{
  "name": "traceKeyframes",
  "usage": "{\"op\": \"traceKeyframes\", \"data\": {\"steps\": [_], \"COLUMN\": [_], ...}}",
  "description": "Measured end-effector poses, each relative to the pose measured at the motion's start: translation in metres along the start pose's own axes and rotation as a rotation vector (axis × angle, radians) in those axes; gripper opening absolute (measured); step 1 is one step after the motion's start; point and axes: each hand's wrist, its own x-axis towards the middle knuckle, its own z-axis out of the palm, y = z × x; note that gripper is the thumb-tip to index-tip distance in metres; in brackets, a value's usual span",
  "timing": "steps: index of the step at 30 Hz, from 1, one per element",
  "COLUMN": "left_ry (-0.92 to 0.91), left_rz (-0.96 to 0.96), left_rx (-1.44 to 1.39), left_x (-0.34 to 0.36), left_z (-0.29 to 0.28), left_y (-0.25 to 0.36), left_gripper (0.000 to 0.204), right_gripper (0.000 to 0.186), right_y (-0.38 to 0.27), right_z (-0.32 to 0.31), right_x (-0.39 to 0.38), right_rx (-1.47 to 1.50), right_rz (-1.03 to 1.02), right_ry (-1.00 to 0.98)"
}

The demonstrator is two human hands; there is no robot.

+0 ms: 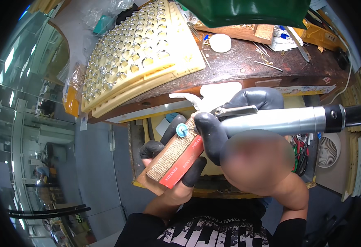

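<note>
My left hand (193, 172), in black finger covers, is closed around a wooden block with a gold-coloured, bristly-looking face (168, 158) and a red printed side. The block slants up to the right, above the open drawer. My right hand (211, 136), also in black finger covers, grips a silver rotary handpiece (279, 122) with a lever along its top. At the handpiece's tip a small round blue disc (182, 130) lies over the upper end of the gold face. Whether the disc touches it I cannot tell. Part of my right hand is hidden behind a blurred patch.
A pale bench pin (221, 91) juts from the dark bench (230, 68) just beyond my hands. Cream trays (147, 53) with many rings stand far left. A green lamp shade (250, 14) hangs above. Tools lie far right. Pliers (300, 154) and a white fan (328, 150) are at right.
</note>
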Motion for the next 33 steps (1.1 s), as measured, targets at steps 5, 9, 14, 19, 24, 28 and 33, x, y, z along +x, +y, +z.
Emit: {"op": "traceKeyframes", "data": {"steps": [5,9,14,19,24,28,33], "left_ry": [0.005,-0.01,-0.042,0.009,0.043,0.0,0.016], "left_rz": [-0.026,0.022,0.017,0.027,0.024,0.012,0.042], "left_rx": [-0.067,-0.129,-0.004,-0.086,-0.02,-0.138,-0.022], "left_x": [-0.001,0.001,-0.001,0.0,-0.003,0.0,-0.005], "left_z": [0.001,0.004,-0.007,0.002,0.005,0.002,0.001], "left_y": [0.0,-0.003,-0.003,-0.003,-0.007,-0.004,-0.011], "left_gripper": [0.057,0.059,0.059,0.059,0.08,0.059,0.08], "right_gripper": [0.007,0.007,0.007,0.006,0.008,0.009,0.01], "right_y": [0.002,0.003,0.003,0.0,0.003,0.0,0.003], "right_z": [0.0,0.0,-0.001,-0.001,0.0,0.001,0.0], "right_x": [0.001,-0.001,-0.001,-0.001,0.001,0.002,0.0], "right_rx": [-0.005,0.026,0.009,-0.009,0.052,0.058,0.089], "right_rz": [-0.012,0.019,0.006,0.013,0.016,0.054,0.04], "right_ry": [-0.014,-0.014,-0.016,-0.032,-0.003,0.014,-0.006]}}
